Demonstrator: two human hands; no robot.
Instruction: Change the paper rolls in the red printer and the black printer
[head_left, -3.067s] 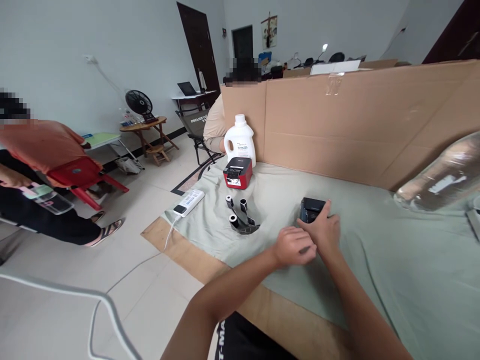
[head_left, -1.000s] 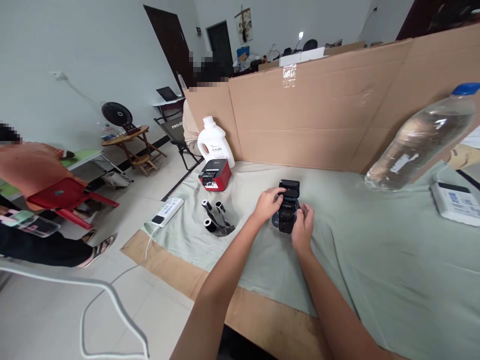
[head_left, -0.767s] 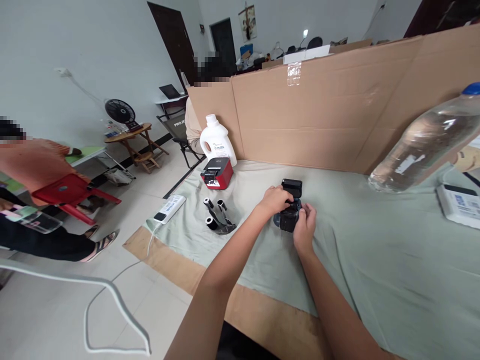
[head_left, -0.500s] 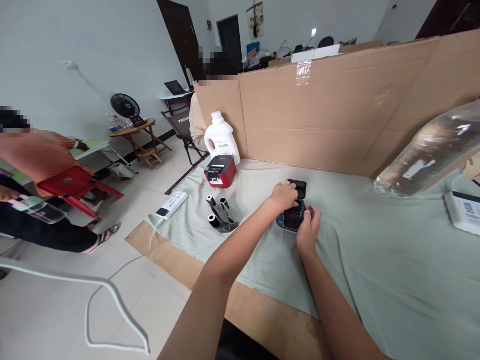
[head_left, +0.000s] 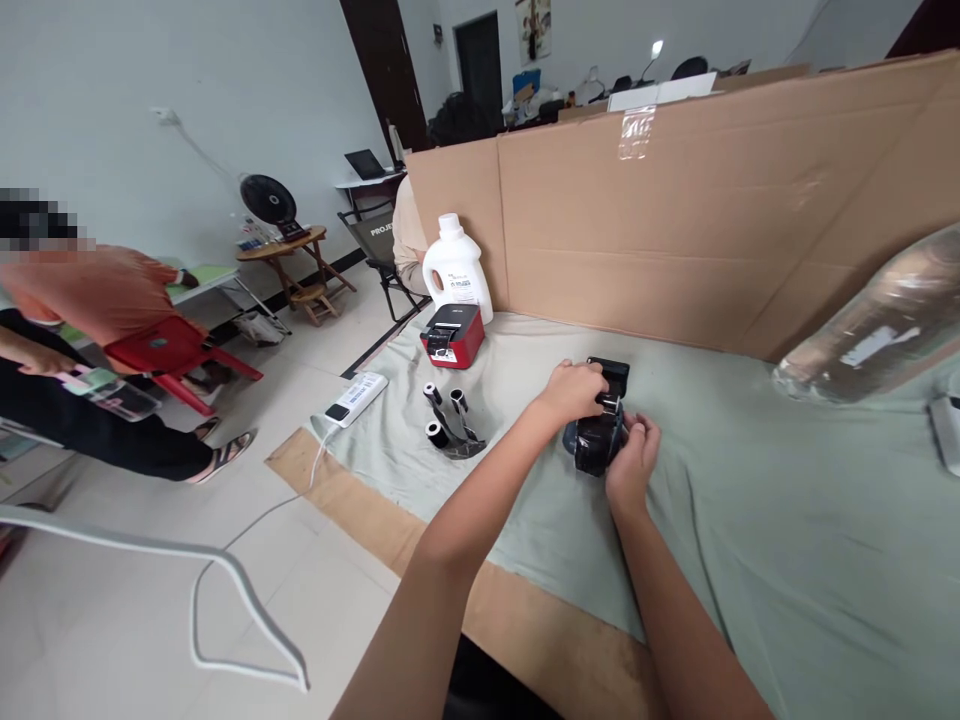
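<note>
A small dark blue-black printer-like device (head_left: 571, 438) rests on the cloth in front of me, its black lid (head_left: 616, 376) raised at the back. Glossy black film (head_left: 598, 440) bulges from its front. My left hand (head_left: 576, 390) reaches in from the left, fingers curled down at the film's upper end; their tips are hidden. Around the device's right side my right hand (head_left: 634, 462) is closed, steadying it. Left of my arms, several black ribbon rolls (head_left: 454, 425) lie joined by loose black film.
Behind the rolls are a red and black label printer (head_left: 454, 337) and a white jug (head_left: 457, 262). A power strip (head_left: 357, 400) lies at the left edge. Cardboard (head_left: 675, 230) walls the back; a wrapped clear bundle (head_left: 870, 320) leans right. Two people (head_left: 127, 300) are at the left.
The glossy black film now stands out of the device's front, where a dark hollow showed before. Both hands stay at the device. The view has shifted slightly.
</note>
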